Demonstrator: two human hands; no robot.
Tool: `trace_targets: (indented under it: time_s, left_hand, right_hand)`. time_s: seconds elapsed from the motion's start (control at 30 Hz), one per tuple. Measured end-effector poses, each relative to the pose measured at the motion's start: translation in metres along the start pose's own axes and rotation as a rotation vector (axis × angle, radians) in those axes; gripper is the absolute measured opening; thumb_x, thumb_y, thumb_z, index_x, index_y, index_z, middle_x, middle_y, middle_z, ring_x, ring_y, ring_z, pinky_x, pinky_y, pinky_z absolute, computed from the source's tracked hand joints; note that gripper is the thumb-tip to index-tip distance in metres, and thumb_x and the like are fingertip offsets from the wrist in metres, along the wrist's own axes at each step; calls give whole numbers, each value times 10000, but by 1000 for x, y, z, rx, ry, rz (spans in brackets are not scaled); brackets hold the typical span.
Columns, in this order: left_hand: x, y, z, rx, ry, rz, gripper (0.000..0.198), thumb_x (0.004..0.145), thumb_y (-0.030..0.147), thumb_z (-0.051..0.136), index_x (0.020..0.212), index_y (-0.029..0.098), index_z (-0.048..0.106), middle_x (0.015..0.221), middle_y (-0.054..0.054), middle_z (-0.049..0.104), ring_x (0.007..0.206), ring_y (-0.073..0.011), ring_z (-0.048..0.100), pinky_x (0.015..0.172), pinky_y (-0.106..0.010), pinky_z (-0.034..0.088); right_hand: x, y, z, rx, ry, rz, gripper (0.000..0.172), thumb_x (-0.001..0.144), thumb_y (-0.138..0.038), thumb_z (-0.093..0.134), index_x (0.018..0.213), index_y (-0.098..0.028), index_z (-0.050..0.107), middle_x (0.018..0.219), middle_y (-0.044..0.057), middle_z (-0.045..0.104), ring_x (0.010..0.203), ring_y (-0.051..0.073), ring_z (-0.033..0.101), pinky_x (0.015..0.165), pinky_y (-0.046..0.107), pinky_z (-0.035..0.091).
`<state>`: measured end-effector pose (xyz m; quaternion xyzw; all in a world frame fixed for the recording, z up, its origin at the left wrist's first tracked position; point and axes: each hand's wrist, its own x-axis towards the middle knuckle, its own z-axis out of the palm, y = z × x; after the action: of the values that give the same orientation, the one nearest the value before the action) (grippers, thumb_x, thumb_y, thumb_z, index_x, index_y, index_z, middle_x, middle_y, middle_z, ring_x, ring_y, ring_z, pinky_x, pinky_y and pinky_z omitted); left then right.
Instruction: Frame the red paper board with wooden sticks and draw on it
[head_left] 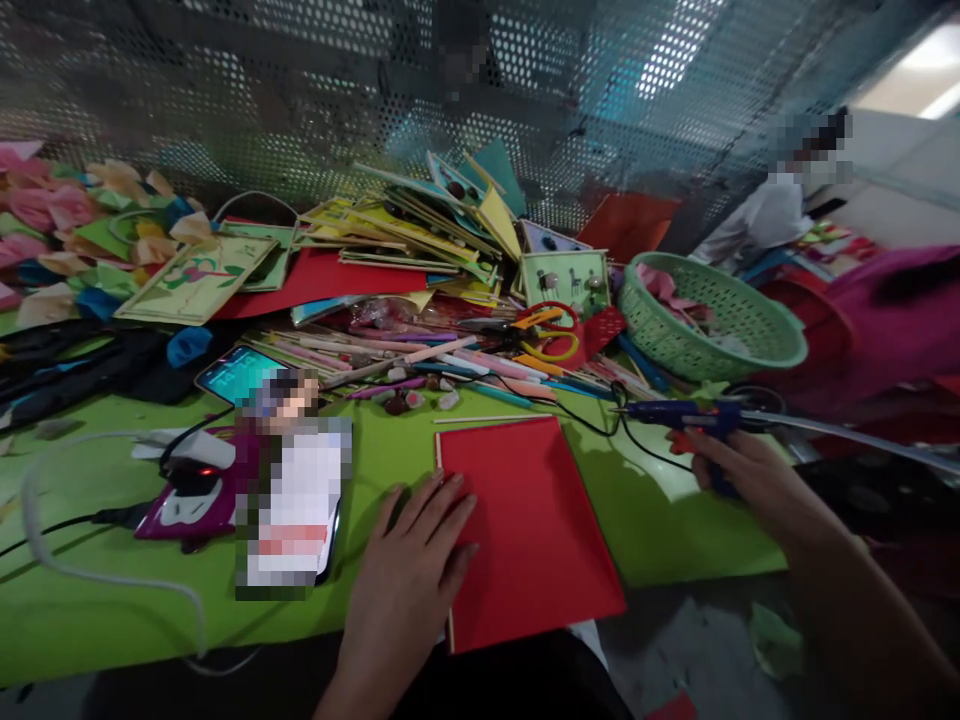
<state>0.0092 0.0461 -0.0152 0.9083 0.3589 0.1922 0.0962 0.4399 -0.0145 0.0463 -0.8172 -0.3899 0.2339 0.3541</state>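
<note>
A red rectangular board (536, 530) lies at the front edge of the green table, with pale thin sticks along its left side. My left hand (412, 560) rests over that left edge, fingers stretched out and touching the board. To the right, my right hand (739, 465) is wrapped around a blue glue gun (686, 415) with a red trigger. Its nozzle points left, above the table and apart from the board. A long clear glue stick (847, 432) sticks out of its back end. One loose pale stick (480, 419) lies just beyond the board's far edge.
Left of the board are a phone (337, 530), partly blurred out, and a purple power strip (154, 515) with cables. Behind lie scissors (555, 345), many coloured sticks (442, 350) and stacked cards (420, 235). A green basket (712, 340) stands right; a person (765, 215) is beyond.
</note>
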Motion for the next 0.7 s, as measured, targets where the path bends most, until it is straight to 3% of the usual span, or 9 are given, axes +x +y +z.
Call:
trace_targets:
  time_s: [0.2,0.33,0.5,0.7]
  left_hand:
    - [-1,-4,1,64,18,37,435,1029,251,557,1461,283,601,1581,-21,562,1415,-295,580,1142,-570,481]
    - [-1,-6,4,67,39,49,433,1024,258,560,1454,276,610,1559,-33,586,1418,-292,581,1155,-559,474]
    - [-1,-6,4,48,50,37,435,1020,252,554,1446,293,627,1551,-36,595,1432,-274,570,1198,-531,440]
    - [-1,-6,4,58,25,42,433,1025,276,562,1454,287,618,1563,-30,583,1436,-284,561,1170,-556,462]
  right_hand:
    - [-7,21,9,312,155,135,458,777,-697,730,814,-241,705,587,-10,672,531,136,564,456,256,402]
    - [-9,34,18,524,199,194,363,705,-562,810,837,-236,720,699,6,738,562,143,633,468,252,504]
    - [-5,40,23,660,131,279,238,676,-353,841,834,-211,733,770,48,785,665,193,736,609,285,636]
    - [-2,39,18,687,28,331,151,711,-257,823,824,-210,734,697,39,768,574,195,718,519,295,627]
